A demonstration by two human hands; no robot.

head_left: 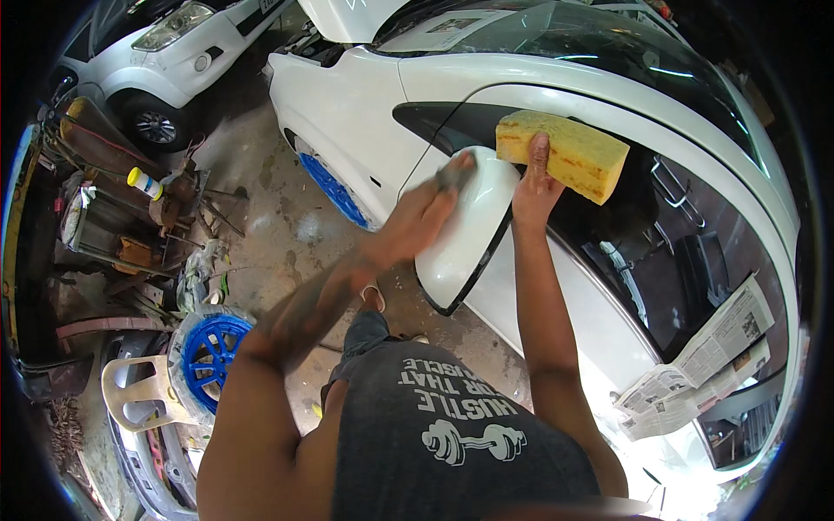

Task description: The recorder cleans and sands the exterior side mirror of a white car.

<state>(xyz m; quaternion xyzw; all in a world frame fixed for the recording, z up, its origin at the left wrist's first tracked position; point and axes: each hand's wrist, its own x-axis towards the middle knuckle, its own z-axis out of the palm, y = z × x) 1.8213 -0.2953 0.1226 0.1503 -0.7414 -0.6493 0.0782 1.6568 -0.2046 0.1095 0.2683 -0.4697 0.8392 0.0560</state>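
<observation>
A white car's side mirror housing [466,228] lies before me, with a glossy shell and a black lower edge. My left hand [423,211], blurred, is at the shell's upper left side; a small dark grey piece [456,174] is under its fingers, its kind unclear. In my right hand [539,185] is a large yellow sponge [563,150], held by the thumb on its near face, beside the mirror and in front of the door window. The fingers behind the sponge are hidden.
Newspaper sheets [704,365] hang at the rear window. Blue covers the front wheel [332,189]. At the left stand a plastic chair [140,391], a blue wheel rim [212,358], loose bumpers [146,475] and a yellow-lidded container [144,183]. Another white vehicle [176,58] stands beyond.
</observation>
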